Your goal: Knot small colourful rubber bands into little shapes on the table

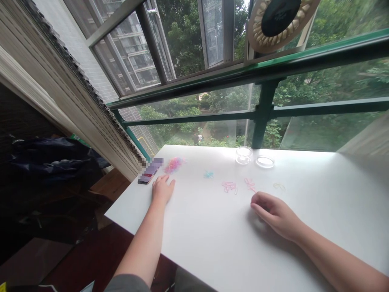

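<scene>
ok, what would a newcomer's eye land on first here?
Probably the bright multicoloured pile on the white table, just beyond the left hand. Next, the curled right hand, just nearer than a small pink cluster. Then the cream-rimmed dark oval, toward the top right.

A white table [200, 239] stands with its far edge along a green railing [263, 109] fitted with glass panes [188, 134]. Above it, a grey-framed window [151, 44] looks out on trees [184, 36] and a tall building [135, 48]. Beyond the table's left edge are a beige curtain [69, 89], a cardboard box [111, 184] and dark red floor [97, 259]. Daylight brightens the far edge.
</scene>
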A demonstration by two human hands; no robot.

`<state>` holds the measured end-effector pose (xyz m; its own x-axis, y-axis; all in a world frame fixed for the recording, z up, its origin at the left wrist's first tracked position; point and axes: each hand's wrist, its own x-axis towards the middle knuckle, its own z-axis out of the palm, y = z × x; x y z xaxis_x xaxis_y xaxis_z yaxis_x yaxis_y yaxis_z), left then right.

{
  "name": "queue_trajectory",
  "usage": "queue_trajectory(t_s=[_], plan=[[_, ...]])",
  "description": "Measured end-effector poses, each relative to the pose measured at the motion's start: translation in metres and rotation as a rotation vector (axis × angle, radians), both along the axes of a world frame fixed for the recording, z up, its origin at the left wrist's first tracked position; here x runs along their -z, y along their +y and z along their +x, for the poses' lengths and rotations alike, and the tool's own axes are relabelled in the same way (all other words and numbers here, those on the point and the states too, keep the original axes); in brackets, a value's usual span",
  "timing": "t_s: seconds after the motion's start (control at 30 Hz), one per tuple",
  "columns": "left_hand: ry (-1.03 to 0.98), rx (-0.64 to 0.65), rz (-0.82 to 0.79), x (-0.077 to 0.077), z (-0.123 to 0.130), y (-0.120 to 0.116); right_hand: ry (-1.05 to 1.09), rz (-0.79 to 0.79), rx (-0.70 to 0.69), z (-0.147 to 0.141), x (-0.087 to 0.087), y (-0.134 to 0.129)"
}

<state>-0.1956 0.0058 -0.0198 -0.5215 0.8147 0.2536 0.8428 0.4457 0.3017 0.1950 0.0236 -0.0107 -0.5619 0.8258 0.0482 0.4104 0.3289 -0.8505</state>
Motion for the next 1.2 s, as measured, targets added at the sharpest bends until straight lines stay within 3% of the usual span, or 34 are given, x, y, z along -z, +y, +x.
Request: queue_trajectory(t_s=[0.2, 0.37, 0.57, 0.67, 0.73, 0.8, 0.9, 1.0, 1.2], plan=[[-0.125, 0.039, 0.157, -0.008, 0.005, -0.006, 0.001, 0.004, 0.007, 0.0, 0.0, 0.0], [-0.398, 0.059, 0.32, -0.016, 0.02, -0.007, 0.011, 0.015, 0.014, -0.001, -0.003, -0.001], [-0.606, 0.271, 0.357, -0.015, 0.059, 0.003, 0.037, 0.008, 0.007, -0.003, -0.004, -0.001], [-0.555, 0.399, 0.311, -0.022, 0.071, 0.011, 0.051, 0.009, 0.01, -0.003, -0.004, -0.001], [-0.453, 0.419, 0.273, -0.029, 0.068, 0.017, 0.06, 0.009, 0.01, -0.003, -0.005, -0.001], [-0.374, 0.348, 0.229, -0.035, 0.059, 0.021, 0.063, 0.007, 0.01, -0.004, -0.005, -0.001], [-0.279, 0.215, 0.039, -0.035, 0.048, 0.019, 0.062, 0.012, -0.001, -0.004, -0.006, -0.001], [-0.207, 0.229, -0.089, -0.029, 0.049, 0.013, 0.058, 0.022, -0.015, -0.004, -0.006, -0.001], [-0.126, 0.261, -0.135, -0.025, 0.06, 0.014, 0.068, 0.033, -0.007, -0.004, -0.007, -0.001]])
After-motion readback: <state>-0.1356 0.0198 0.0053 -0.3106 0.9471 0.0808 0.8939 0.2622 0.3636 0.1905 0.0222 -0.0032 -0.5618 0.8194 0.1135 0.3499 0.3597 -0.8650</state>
